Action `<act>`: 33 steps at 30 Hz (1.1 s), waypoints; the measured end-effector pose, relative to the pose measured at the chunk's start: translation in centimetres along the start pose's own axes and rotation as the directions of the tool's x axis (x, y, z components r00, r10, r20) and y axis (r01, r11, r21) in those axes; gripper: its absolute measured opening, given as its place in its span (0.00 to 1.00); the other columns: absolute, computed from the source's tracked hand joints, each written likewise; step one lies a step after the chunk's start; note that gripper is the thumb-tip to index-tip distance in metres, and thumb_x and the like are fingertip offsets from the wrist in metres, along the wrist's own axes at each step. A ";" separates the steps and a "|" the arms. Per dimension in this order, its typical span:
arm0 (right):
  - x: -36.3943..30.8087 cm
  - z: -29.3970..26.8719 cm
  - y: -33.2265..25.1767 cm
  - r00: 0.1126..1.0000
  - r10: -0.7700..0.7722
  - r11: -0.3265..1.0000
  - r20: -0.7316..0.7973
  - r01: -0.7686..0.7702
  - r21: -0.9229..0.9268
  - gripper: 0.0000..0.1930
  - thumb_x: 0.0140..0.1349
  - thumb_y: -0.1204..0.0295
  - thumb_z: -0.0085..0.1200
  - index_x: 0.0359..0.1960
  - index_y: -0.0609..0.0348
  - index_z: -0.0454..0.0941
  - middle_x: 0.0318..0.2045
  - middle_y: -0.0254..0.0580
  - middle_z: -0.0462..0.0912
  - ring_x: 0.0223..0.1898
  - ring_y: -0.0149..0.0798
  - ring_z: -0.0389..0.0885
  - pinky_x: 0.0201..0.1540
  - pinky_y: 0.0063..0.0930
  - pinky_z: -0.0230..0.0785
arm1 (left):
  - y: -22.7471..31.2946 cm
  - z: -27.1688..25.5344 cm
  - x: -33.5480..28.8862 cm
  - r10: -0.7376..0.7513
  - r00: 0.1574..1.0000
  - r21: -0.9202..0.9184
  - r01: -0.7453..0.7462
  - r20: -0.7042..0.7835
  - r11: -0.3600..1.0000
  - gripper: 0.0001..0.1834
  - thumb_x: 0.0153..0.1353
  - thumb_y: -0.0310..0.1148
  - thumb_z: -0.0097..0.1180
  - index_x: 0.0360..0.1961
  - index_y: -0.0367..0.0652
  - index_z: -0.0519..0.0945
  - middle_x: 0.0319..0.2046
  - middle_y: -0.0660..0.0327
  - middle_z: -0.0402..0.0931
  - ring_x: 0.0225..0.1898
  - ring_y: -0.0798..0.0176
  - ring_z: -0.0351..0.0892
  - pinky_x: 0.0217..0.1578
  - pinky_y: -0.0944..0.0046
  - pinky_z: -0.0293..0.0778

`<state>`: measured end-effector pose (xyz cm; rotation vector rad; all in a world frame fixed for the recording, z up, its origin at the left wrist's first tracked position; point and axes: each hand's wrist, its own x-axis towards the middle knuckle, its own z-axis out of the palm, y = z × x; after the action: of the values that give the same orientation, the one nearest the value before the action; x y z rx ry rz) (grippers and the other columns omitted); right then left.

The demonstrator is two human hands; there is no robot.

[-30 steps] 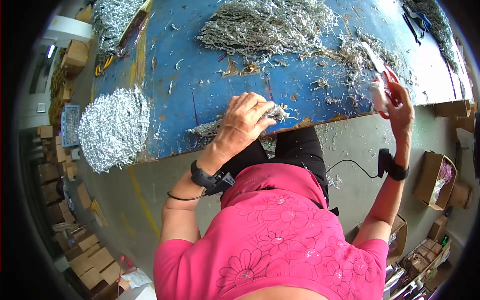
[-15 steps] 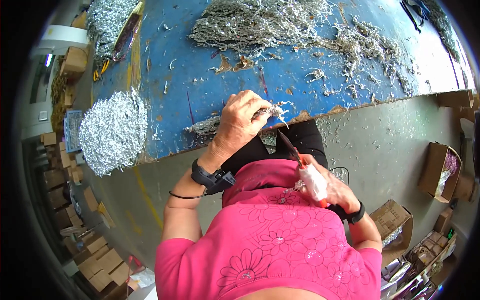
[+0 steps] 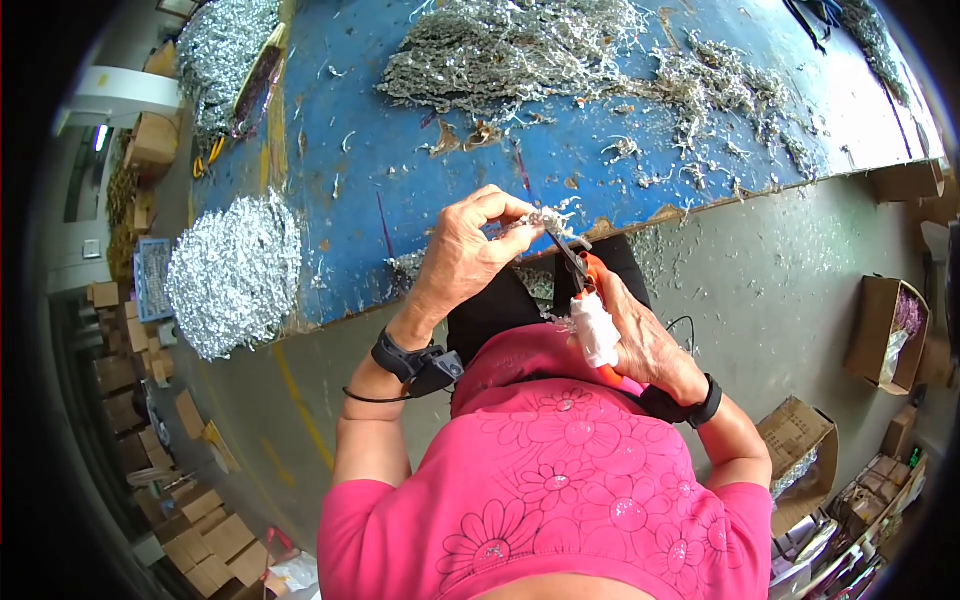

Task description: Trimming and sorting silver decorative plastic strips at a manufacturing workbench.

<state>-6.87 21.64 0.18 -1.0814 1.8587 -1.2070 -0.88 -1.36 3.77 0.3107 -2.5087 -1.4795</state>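
Orange-handled scissors [image 3: 592, 318] (tips unclear amid tinsel [image 3: 548, 218])

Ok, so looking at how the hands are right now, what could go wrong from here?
The scissors in the right hand have their blades close to the fingertips of the left hand, so a slip might nick a finger. The left hand pinches the silver tinsel near its end, so strands could pull loose. Being near the front edge of the blue table, snipped bits may drop to the floor.

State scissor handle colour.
Scissor handles: orange-red, partly wrapped in white; best seen in the head view.
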 end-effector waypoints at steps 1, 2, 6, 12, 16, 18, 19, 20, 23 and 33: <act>0.0 0.0 0.0 1.000 0.024 1.000 -0.011 -0.024 -0.002 0.45 0.50 0.58 0.69 0.63 0.65 0.53 0.58 0.57 0.67 0.53 0.54 0.74 0.53 0.38 0.69 | 0.0 0.0 -0.1 -0.002 1.000 0.000 0.002 0.003 1.000 0.04 0.54 0.25 0.63 0.31 0.37 0.82 0.28 0.61 0.78 0.30 0.68 0.78 0.33 0.69 0.73; 0.0 0.0 0.0 0.999 0.048 0.999 -0.022 -0.048 -0.004 0.45 0.50 0.59 0.69 0.63 0.65 0.53 0.57 0.57 0.68 0.52 0.53 0.75 0.52 0.38 0.70 | 0.1 -0.1 -0.1 -0.004 1.000 0.000 0.004 0.005 1.000 0.05 0.54 0.25 0.63 0.31 0.37 0.82 0.28 0.61 0.78 0.30 0.69 0.78 0.34 0.69 0.73; 0.4 0.2 0.4 0.997 -0.057 0.998 -0.052 0.056 -0.019 0.45 0.49 0.58 0.70 0.63 0.64 0.54 0.54 0.57 0.70 0.49 0.53 0.76 0.50 0.39 0.70 | 0.2 -0.4 0.1 -0.030 0.997 -0.023 0.032 0.073 0.999 0.06 0.54 0.26 0.63 0.33 0.37 0.84 0.28 0.62 0.79 0.30 0.71 0.77 0.34 0.70 0.73; 0.6 0.6 1.3 0.992 -0.049 0.998 -0.113 0.044 -0.051 0.45 0.48 0.57 0.70 0.63 0.61 0.56 0.50 0.54 0.74 0.47 0.53 0.77 0.49 0.39 0.70 | 1.1 -0.7 0.9 -0.165 0.965 -0.048 0.178 0.206 0.983 0.07 0.56 0.29 0.64 0.34 0.37 0.85 0.26 0.64 0.82 0.29 0.76 0.77 0.31 0.72 0.73; 0.7 0.4 1.5 0.998 0.037 0.998 -0.059 -0.040 -0.050 0.43 0.50 0.57 0.67 0.64 0.59 0.56 0.46 0.54 0.76 0.44 0.55 0.79 0.45 0.41 0.71 | 0.9 -0.5 1.3 -0.232 0.943 -0.075 0.256 0.240 0.964 0.08 0.56 0.30 0.64 0.34 0.36 0.84 0.24 0.65 0.82 0.27 0.78 0.76 0.28 0.73 0.72; 0.6 0.4 1.8 0.996 0.084 0.995 -0.031 -0.085 -0.045 0.41 0.52 0.57 0.65 0.64 0.58 0.56 0.44 0.55 0.77 0.43 0.56 0.80 0.43 0.42 0.72 | 0.5 -0.4 1.5 -0.215 0.947 -0.083 0.241 0.238 0.967 0.09 0.56 0.30 0.64 0.34 0.36 0.84 0.24 0.65 0.82 0.27 0.78 0.75 0.28 0.73 0.72; 0.6 0.6 2.3 0.998 0.056 0.997 -0.040 -0.058 -0.052 0.40 0.53 0.58 0.64 0.64 0.58 0.56 0.43 0.55 0.78 0.42 0.56 0.80 0.42 0.43 0.72 | 0.4 -0.3 1.6 -0.240 0.937 -0.105 0.273 0.254 0.956 0.09 0.56 0.31 0.64 0.34 0.35 0.84 0.23 0.66 0.81 0.27 0.79 0.75 0.28 0.73 0.71; 0.5 0.7 2.7 0.998 0.029 0.998 -0.050 -0.032 -0.059 0.39 0.54 0.60 0.63 0.64 0.58 0.56 0.41 0.55 0.78 0.41 0.57 0.81 0.40 0.43 0.73 | 0.3 -0.3 1.7 -0.263 0.926 -0.128 0.305 0.270 0.944 0.09 0.56 0.31 0.64 0.33 0.35 0.84 0.23 0.66 0.81 0.26 0.79 0.75 0.28 0.74 0.71; 0.6 0.8 3.3 0.997 0.005 0.997 -0.077 -0.011 -0.071 0.36 0.56 0.61 0.60 0.64 0.58 0.56 0.38 0.55 0.79 0.39 0.58 0.81 0.38 0.44 0.73 | 0.6 -0.2 2.2 -0.269 0.919 -0.078 0.303 0.287 0.950 0.09 0.56 0.31 0.65 0.33 0.35 0.84 0.23 0.66 0.81 0.26 0.79 0.74 0.27 0.74 0.71; 0.7 1.3 3.7 0.985 0.100 0.988 -0.141 -0.115 -0.103 0.26 0.55 0.65 0.62 0.50 0.59 0.63 0.30 0.56 0.79 0.32 0.61 0.80 0.32 0.46 0.70 | 0.0 -0.4 2.7 -0.239 0.924 -0.109 0.282 0.299 0.953 0.09 0.55 0.30 0.66 0.32 0.35 0.84 0.22 0.69 0.79 0.26 0.80 0.71 0.27 0.74 0.70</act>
<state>-7.12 21.44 -3.82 -0.9639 2.0817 -1.1513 -3.36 -2.44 4.13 0.4530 -2.6308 -1.9310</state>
